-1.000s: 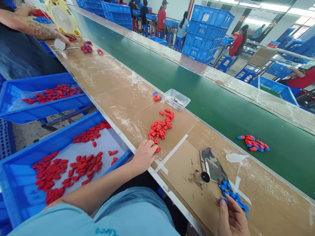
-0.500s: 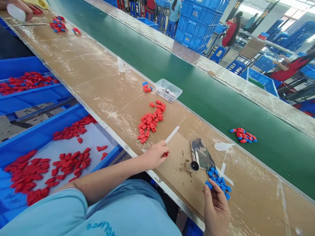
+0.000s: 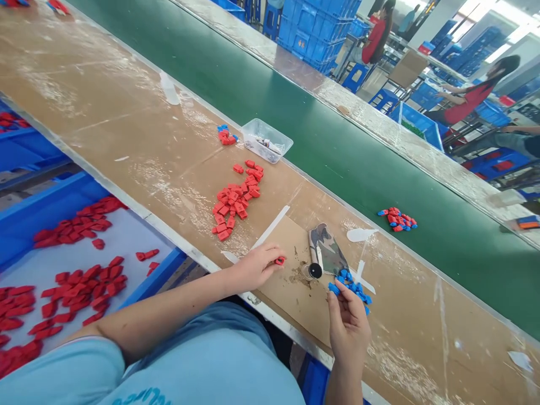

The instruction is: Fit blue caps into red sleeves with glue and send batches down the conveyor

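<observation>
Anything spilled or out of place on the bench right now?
Yes: brown crumbly residue is scattered on the cardboard beside the small black-capped cylinder, near the left hand. White tape strips are peeling and lie askew.

top: light blue short-sleeved shirt
print: darker blue lettering, cut off by the frame edge
arms: bare below sleeve
hands: left hand, right hand, ungloved

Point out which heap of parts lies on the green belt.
The mixed red-and-blue heap lies on the green belt. The red heap and the blue heap by the right hand lie on the brown bench.
</observation>
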`<state>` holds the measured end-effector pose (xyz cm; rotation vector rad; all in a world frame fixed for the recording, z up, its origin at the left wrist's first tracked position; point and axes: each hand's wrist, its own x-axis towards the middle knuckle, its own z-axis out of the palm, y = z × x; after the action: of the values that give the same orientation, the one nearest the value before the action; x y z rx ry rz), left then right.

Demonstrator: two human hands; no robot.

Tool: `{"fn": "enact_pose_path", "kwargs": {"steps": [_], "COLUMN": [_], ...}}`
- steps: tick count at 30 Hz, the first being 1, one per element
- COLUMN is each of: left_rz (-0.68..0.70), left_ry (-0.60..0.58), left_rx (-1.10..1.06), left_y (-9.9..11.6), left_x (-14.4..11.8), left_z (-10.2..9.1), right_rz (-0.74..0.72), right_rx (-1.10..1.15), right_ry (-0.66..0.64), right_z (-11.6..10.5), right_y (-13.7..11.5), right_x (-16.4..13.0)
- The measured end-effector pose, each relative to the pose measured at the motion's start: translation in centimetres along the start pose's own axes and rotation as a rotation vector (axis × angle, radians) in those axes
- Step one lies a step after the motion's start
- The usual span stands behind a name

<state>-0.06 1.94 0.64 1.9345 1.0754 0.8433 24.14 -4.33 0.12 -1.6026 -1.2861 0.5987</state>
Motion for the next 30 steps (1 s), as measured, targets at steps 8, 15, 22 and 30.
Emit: {"fn": "enact_pose_path", "kwargs": {"steps": [8, 15, 22, 30], "left_rz": [-0.069, -0.056, 0.024, 0.07], "left_ry": [-0.029, -0.004, 0.036, 0.055], "left_rx": [-0.225, -0.237, -0.239, -0.255], "left_y": [1.0, 0.7, 0.4, 0.1], "left_x": [-0.1, -0.1, -0.3, -0.3], "left_z": [3.1, 4.0, 4.2, 4.4], "right_rz": [-0.405, -0.642, -0.69, -0.692], "right_rx": [-0.468, -0.566, -0.561, -0.535], "right_ry": [-0.076, -0.097, -0.111, -0.127], "right_z": [-0.1, 0.3, 0.5, 0.6], "right_y": [-2.0, -2.3, -2.5, -2.2], "right_x": [2.2, 3.0, 3.2, 3.4]}}
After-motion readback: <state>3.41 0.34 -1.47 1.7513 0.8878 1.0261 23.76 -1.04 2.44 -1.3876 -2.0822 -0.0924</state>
